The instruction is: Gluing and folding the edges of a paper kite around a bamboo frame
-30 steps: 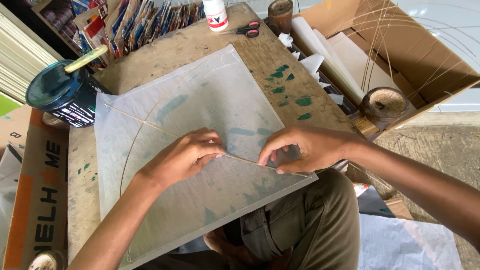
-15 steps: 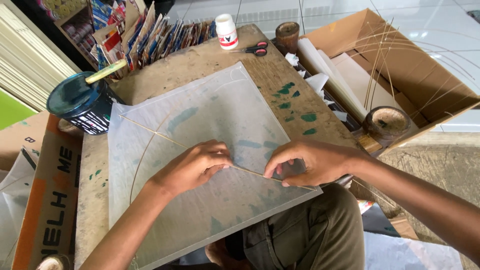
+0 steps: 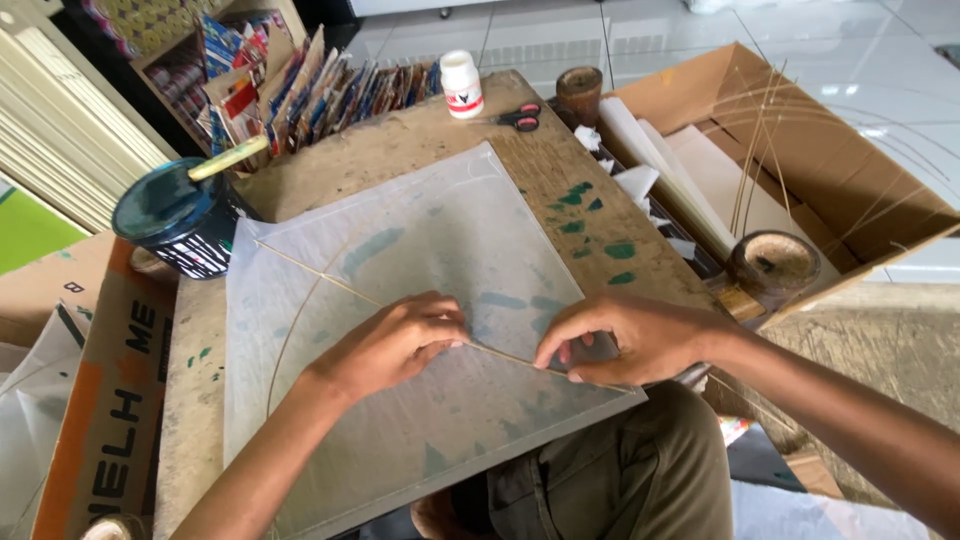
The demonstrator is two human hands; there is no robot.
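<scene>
Both hands stay put since the earlier frame. The left hand point(image 3: 395, 342) and right hand point(image 3: 625, 338) press close-set fingers on a thin stick point(image 3: 505, 353) across translucent paper point(image 3: 400, 260) covering the paint-spotted wooden table point(image 3: 560, 180); a tiled floor point(image 3: 880, 60) lies beyond the fingers.

A: The left hand point(image 3: 395, 343) is covering part of the stick point(image 3: 320, 279), so the stretch beneath it isn't showing.

B: The right hand point(image 3: 628, 337) is hiding the stick's far end too. The sheet point(image 3: 430, 240) is running off the bottom edge.

A: And the box point(image 3: 885, 205) is getting cropped at the right; its thin sticks are blurring out against the floor.
</scene>
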